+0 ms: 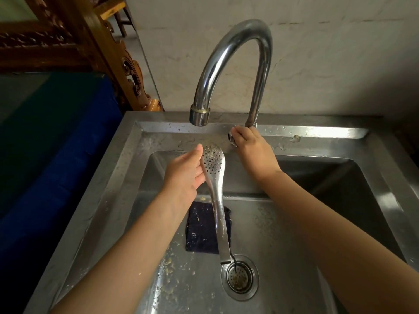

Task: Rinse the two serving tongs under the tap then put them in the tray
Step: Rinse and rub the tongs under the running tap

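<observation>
Serving tongs (218,207): gripped by left hand (184,177) over sink (127,159), perforated head below tap (226,53), no water running. Right hand (251,150): curled round tap handle (232,138), far rim. Rinse pending; tray unseen.

Two hands are in view, the left hand (186,175) and the right hand (251,148), with one pair of serving tongs (217,200). There is one tap (229,53), one tap handle (232,138), one sink (127,155), one drain strainer (239,277) and one dark pad (201,232).

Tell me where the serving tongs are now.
In the head view, centre: the left hand holds the serving tongs over the sink, just below the tap spout, perforated end up.
</observation>
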The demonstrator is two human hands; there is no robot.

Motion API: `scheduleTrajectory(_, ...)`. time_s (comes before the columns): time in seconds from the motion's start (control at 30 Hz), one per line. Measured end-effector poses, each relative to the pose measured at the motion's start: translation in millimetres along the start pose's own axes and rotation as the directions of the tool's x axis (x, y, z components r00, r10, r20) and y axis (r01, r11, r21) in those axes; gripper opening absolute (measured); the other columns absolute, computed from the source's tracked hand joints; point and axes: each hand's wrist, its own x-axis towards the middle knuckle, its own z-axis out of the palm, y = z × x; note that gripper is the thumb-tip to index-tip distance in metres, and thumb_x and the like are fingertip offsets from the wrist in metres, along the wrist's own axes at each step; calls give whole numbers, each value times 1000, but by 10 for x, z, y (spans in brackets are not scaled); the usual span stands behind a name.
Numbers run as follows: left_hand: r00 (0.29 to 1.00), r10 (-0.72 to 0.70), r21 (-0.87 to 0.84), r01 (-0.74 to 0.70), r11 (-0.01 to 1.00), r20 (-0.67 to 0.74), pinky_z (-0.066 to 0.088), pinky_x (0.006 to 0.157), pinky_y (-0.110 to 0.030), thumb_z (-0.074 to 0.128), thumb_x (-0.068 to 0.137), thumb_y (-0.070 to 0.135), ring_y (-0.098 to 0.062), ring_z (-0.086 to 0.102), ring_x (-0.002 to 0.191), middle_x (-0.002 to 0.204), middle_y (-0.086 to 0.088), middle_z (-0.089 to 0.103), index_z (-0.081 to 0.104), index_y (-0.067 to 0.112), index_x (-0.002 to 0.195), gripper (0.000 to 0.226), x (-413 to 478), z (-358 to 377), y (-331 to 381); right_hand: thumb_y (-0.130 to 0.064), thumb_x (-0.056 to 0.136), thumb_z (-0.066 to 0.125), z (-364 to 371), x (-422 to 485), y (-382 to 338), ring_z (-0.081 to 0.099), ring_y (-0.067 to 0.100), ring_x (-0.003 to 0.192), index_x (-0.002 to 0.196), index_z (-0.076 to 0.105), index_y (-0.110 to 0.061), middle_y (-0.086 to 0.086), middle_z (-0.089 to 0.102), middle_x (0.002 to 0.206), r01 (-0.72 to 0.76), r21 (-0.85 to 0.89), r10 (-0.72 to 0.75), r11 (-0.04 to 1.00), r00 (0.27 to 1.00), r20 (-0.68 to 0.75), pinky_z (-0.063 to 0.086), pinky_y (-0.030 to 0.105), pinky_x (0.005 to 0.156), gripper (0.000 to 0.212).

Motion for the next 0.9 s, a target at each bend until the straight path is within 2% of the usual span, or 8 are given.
scheduleTrajectory(0.17,1000,9,1,-9,1000,15,57,72,-29,62,87,21,-18,70,90,97,-10,72,64,9,93,13,-9,-48,33,5,89,49,-69,47,8,47,31,114,132,44,-3,13,50,131,3,-34,-2,999,1000,28,50,42,79,44)
scheduleTrajectory(0.37,1000,6,-25,-5,1000,30,59,63,-27,63,86,19,-15,73,74,76,-5,76,65,8,88,11,-25,-77,55,4,89,49,-54,68,21,48,32,114,128,48,-2,15,52,129,8,-15,-8,1000,1000,17,51,44,79,39)
scheduleTrajectory(0.5,999,1,-6,0,1000,39,60,64,-27,63,86,18,-17,72,77,85,-9,73,65,7,88,11,-46,-71,34,-2,92,49,-64,92,23,47,29,115,125,49,-5,10,51,129,-14,-5,14,1000,999,42,52,42,77,34)
scheduleTrajectory(0.63,999,-15,5,15,1000,46,58,64,-28,61,87,18,-22,70,84,95,-13,71,64,4,94,16,-78,-64,4,-14,95,49,-110,-153,-104,35,27,134,140,37,-10,10,38,147,-102,222,100,970,995,22,40,39,105,47)
scheduleTrajectory(0.7,999,-18,-2,18,1000,47,58,62,-28,61,87,18,-19,71,76,87,-11,72,64,6,89,13,-92,-61,-4,-20,94,49,-107,-469,-282,39,21,133,138,41,-13,8,39,147,-156,416,199,896,978,-63,34,33,111,45)
scheduleTrajectory(0.77,998,-24,-22,25,999,50,59,62,-28,61,87,18,-18,71,69,80,-9,72,64,5,87,13,-111,-45,-12,-25,94,47,-86,-795,-485,54,5,111,123,51,-18,4,55,128,-201,621,315,757,946,-78,44,20,99,30)
scheduleTrajectory(0.83,999,-28,-20,29,999,44,59,66,-31,61,87,18,-21,69,74,89,-13,71,63,2,93,17,-115,-26,-32,-29,93,47,-64,-1025,-677,59,-4,84,103,52,-32,-1,63,102,-260,778,362,572,931,45,49,11,75,11)
scheduleTrajectory(0.9,999,-34,-12,34,999,21,57,70,-32,60,87,19,-22,68,82,98,-15,69,63,3,96,18,-123,0,-41,-35,93,48,-22,-1137,-810,61,6,68,89,52,-33,8,67,84,-336,850,330,406,921,207,51,24,63,6)
